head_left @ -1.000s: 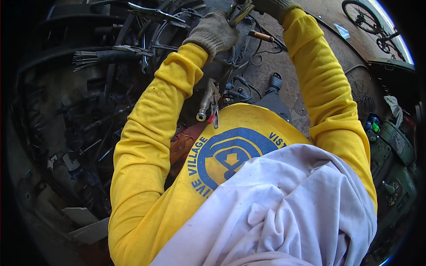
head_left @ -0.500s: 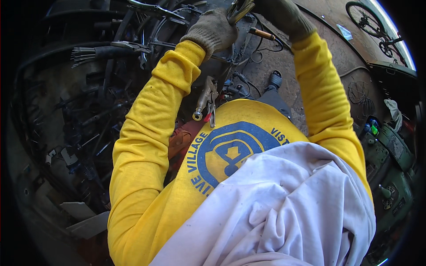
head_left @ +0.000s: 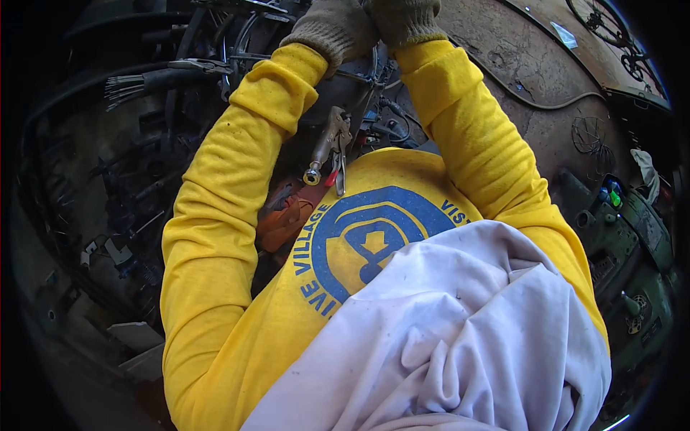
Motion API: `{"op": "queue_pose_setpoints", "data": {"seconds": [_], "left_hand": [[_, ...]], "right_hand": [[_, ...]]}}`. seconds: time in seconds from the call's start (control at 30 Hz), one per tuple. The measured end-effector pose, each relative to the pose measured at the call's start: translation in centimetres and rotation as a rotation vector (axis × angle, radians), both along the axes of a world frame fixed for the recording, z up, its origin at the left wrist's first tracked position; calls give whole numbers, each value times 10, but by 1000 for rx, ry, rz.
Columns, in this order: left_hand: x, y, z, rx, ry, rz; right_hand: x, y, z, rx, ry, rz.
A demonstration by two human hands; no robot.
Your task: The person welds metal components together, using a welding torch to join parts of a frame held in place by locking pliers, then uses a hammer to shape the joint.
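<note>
Although both arms were stretched far forward, the fingers were cut off by the upper edge, so it could not be told how far they were opened or what was gripped. The left hand, covered by a grey-brown knitted glove, was held beside the right hand, which was gloved alike; their edges were seen to meet. The left arm was slanted inward, its yellow cuff bunched at the wrist, and the right arm was angled in from the other side.

Silver locking pliers with a red part were seen below the left wrist, between the left arm and the hem of the yellow shirt with a blue round print. To the left, room was bounded by dark metal bars, a silver clamp-like tool and a fan of thin grey rods. To the right, a brown scuffed floor was crossed by a curved grey hose.

Farther right, a tangle of thin dark wire was laid near a green metal machine and a pale grey rag. A dark bicycle was partly shown at the upper right. Over the chest, a lilac-white cloth was draped.
</note>
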State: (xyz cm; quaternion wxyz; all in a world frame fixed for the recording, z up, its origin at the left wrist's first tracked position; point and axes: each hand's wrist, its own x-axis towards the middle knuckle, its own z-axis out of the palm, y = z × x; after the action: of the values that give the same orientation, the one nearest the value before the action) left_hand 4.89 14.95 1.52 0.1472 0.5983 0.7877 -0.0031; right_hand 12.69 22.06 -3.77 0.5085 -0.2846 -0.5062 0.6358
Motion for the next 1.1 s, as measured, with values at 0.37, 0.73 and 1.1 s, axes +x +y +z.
{"op": "queue_pose_setpoints", "data": {"seconds": [0.37,0.73,1.1], "left_hand": [[9,1,1,25,-41,126],[-6,-8,-15,20,-17,135],[8,-6,2,93,-120,184]], "right_hand": [[74,59,42,-172,-464,549],[34,116,-11,1374,-466,486],[76,51,20,-66,-86,651]]}}
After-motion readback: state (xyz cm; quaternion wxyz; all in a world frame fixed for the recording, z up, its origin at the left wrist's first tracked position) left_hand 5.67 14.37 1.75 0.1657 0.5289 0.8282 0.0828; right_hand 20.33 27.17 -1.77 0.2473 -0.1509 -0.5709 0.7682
